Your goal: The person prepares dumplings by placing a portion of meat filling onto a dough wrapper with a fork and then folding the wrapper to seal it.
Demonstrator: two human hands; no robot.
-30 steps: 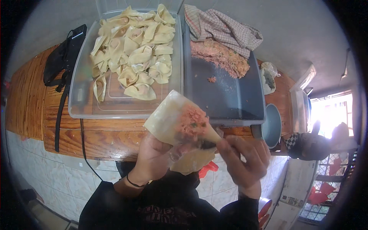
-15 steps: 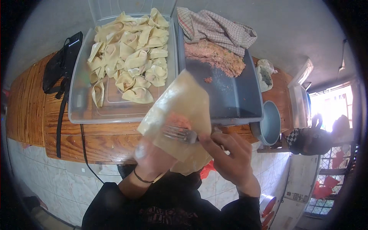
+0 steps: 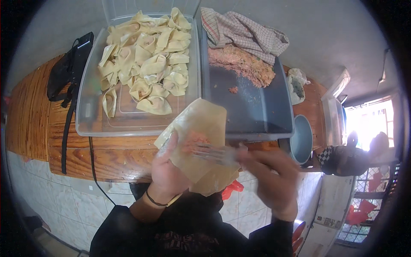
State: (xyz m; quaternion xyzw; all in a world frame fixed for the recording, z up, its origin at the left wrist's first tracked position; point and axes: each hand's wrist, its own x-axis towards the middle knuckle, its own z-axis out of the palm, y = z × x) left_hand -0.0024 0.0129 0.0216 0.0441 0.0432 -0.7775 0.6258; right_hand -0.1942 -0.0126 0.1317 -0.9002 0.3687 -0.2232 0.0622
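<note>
My left hand [image 3: 169, 174] is closed around a stack of pale dough wrappers [image 3: 210, 118], its thumb along the left edge. A small dab of pink minced filling [image 3: 196, 138] lies on the top wrapper. My right hand [image 3: 276, 177], smeared by motion, grips a metal fork [image 3: 216, 154], whose tines are over the wrapper beside the filling. Folded wontons [image 3: 145, 55] are heaped in a clear plastic container [image 3: 89, 122] at the far left. To its right, a grey tray [image 3: 250, 115] holds a mound of minced filling [image 3: 246, 66].
A checked cloth [image 3: 246, 30] covers the back of the tray. A blue-grey basin [image 3: 302, 139] and a plastic bag [image 3: 296, 88] sit right of it. Left of the container lies a black bag [image 3: 62, 79] with a strap on the wooden table [image 3: 102, 160]. A red bag [image 3: 232, 188] shows below.
My right hand and the fork have moved to the right, drawing the tines away from the filling. The wrapper's upper corner has dropped, and my left thumb now shows along its edge.
</note>
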